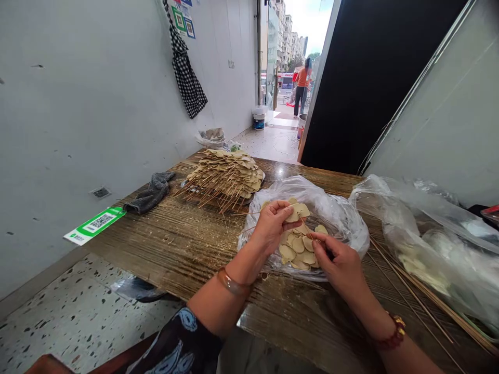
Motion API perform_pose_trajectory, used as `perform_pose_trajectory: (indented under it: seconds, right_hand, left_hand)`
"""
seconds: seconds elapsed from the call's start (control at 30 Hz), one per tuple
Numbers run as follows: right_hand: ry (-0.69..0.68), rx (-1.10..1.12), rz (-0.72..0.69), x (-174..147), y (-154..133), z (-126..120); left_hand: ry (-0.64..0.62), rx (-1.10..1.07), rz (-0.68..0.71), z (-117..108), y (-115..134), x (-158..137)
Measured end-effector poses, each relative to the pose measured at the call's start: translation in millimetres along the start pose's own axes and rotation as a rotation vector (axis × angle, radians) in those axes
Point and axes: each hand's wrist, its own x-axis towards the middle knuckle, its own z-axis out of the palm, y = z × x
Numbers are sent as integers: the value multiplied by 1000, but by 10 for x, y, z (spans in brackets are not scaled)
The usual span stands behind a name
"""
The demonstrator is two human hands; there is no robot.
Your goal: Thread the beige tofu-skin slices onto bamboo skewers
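Observation:
Pale round slices (299, 249), thin and flat, lie in an opened clear plastic bag (343, 208) on the wooden table. Above them my left hand (273, 223) is closed on a few slices (298, 212) pinched between thumb and fingers. My right hand (337, 259) pinches a thin wooden skewer (306, 227) whose upper end meets the held slices; whether it pierces them I cannot tell. To the left of the bag, a heap of skewered slices (230, 174) is piled on a tray, sticks pointing toward the near left.
Loose bare skewers (424, 296) lie at the table's right, beside more plastic bags (448, 234). A dark grey cloth (150, 193) and a green QR-code sign (97, 224) sit at the left edge. Beyond the table, a person (302, 85) stands outside the open doorway.

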Motion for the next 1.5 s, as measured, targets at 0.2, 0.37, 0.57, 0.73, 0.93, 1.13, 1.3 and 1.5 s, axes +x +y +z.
perform_pose_trajectory:
  seconds: [0.2, 0.37, 0.57, 0.73, 0.93, 1.13, 1.3, 1.5]
  right_hand:
    - [1, -20, -19, -1, 7, 0]
    - [12, 3, -30, -6, 31, 16]
    - [11, 28, -38, -4, 45, 27]
    - [29, 36, -31, -2, 50, 20]
    - [22, 42, -9, 0, 54, 11]
    - [9, 73, 38, 10, 37, 7]
    - [-13, 127, 84, 19, 24, 4]
    - [-30, 120, 112, 18, -5, -5]
  left_hand:
    - [-7, -11, -2, -6, -35, 14]
    - [-11, -20, 7, -3, -42, 14]
    - [-25, 2, 1, 8, -48, -1]
    - [-38, 31, 21, 16, -66, -3]
    - [9, 86, 72, 32, -71, -6]
    - [38, 229, 174, 26, -88, 14]
    - [47, 391, 254, -9, -112, 48]
    - [39, 524, 311, -61, -147, 94]
